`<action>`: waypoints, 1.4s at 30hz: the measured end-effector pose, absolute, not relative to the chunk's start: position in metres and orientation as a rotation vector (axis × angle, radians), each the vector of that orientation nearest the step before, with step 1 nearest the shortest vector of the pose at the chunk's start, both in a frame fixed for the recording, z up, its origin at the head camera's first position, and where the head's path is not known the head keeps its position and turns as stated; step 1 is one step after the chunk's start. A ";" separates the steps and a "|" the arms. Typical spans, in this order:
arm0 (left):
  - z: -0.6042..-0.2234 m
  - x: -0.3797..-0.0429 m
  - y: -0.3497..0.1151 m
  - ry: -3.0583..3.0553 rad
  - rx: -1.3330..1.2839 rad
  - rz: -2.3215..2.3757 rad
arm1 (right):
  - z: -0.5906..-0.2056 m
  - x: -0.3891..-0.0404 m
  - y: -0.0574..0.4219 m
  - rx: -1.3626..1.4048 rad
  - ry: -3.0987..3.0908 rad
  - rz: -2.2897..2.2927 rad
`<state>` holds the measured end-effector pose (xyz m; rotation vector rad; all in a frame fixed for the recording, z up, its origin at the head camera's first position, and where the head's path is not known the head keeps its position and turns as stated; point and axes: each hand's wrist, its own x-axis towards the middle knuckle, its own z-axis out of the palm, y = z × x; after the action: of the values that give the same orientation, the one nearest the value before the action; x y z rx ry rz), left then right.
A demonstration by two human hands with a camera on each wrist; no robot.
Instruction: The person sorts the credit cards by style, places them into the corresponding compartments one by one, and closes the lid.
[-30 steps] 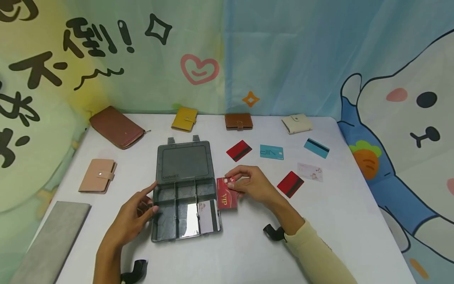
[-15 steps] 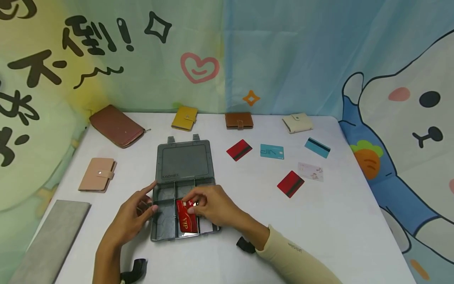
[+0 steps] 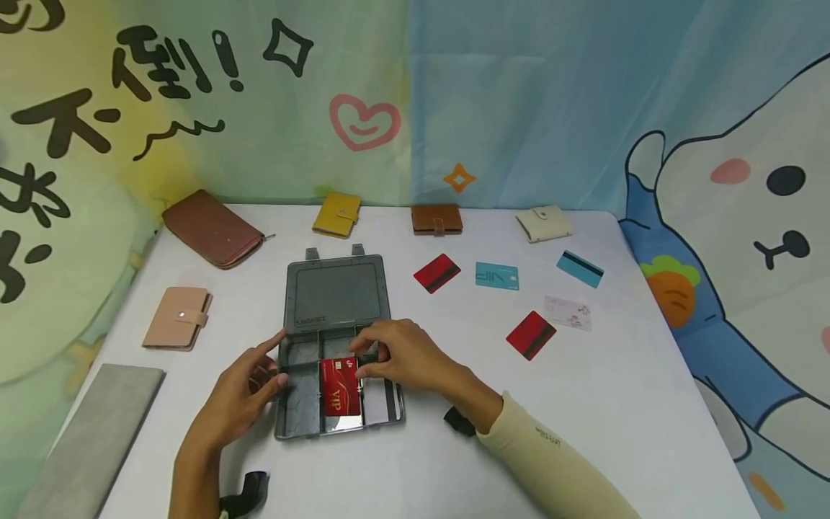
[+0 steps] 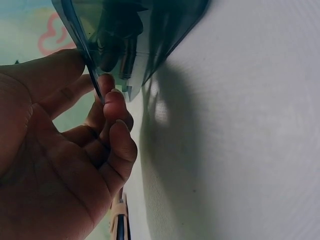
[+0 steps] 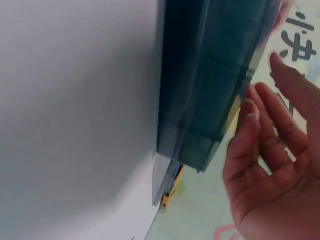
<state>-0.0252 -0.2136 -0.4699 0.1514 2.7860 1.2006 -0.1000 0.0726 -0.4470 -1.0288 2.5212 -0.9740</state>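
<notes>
A grey see-through plastic box (image 3: 337,292) lies with its lid folded back and its tray divided into compartments. At its left side my left hand (image 3: 243,393) holds the wall between thumb and fingers; the left wrist view shows the box wall (image 4: 167,30) between them. A red VIP card (image 3: 340,393) lies in the front middle compartment. Over the right part of the tray is my right hand (image 3: 408,357), its thumb and fingers apart and no card between them. Just below it, a white card with a dark stripe (image 3: 375,404) sits in the front right compartment.
Right of the box lie red cards (image 3: 531,336), blue cards (image 3: 496,276) and a pale patterned card (image 3: 568,313). Along the back are a brown zip wallet (image 3: 214,229) and several small card holders (image 3: 437,220). A pink holder (image 3: 177,318) and grey slab (image 3: 97,440) are at left.
My right hand has carried the red VIP card from beside the box into the front middle compartment and let go, then drawn slightly up and right. My left hand stays on the box.
</notes>
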 end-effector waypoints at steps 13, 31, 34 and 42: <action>-0.471 -0.025 -0.215 2.794 0.172 1.223 | -0.454 -0.131 0.086 -1.077 2.590 -0.978; -0.473 -0.025 -0.215 2.799 0.233 1.268 | -0.471 -0.251 0.155 -0.534 2.730 -0.649; -0.473 -0.026 -0.215 2.791 0.230 1.270 | -0.467 -0.246 0.152 -0.510 2.715 -0.645; -0.471 -0.025 -0.215 2.794 0.208 1.251 | -0.446 -0.211 0.144 -0.650 2.534 -1.044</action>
<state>-0.0254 -0.2153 -0.4706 0.2077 2.7940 1.2511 -0.2110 0.1440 -0.4464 -0.6502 2.5344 -1.0443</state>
